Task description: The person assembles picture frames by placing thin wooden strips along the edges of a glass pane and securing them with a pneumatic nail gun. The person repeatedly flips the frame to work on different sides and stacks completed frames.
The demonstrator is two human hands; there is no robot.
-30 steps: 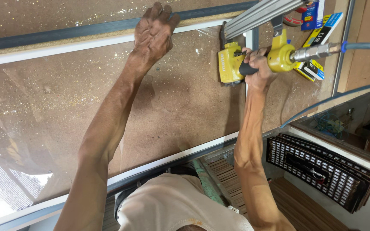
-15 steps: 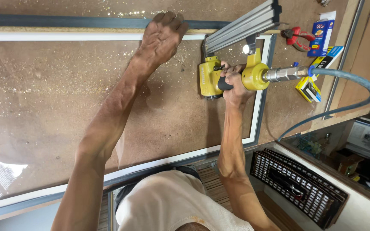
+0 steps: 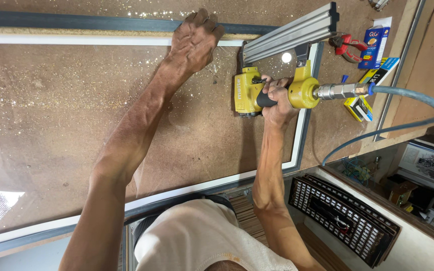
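My right hand [image 3: 278, 99] grips the black handle of a yellow pneumatic nail gun [image 3: 257, 90] with a long silver magazine [image 3: 290, 32]. Its nose points at the far rail of a large dark picture frame [image 3: 101, 23] lying on a brown board. A blue air hose [image 3: 408, 98] runs off to the right from the gun's metal coupling. My left hand [image 3: 194, 40] presses flat, fingers spread, on the frame's far edge and its white inner strip, just left of the gun. A glass sheet [image 3: 76, 125] covers the inside of the frame.
Red-handled pliers [image 3: 346, 46], a blue box [image 3: 375, 46] and small yellow and blue boxes [image 3: 361, 103] lie on the board right of the frame. A black grille-fronted appliance [image 3: 347, 218] stands below the bench edge at lower right.
The view has shifted so that hands and gun sit lower and further left in frame. The nail gun stays in my right hand, and my left hand stays pressed on the frame's far rail.
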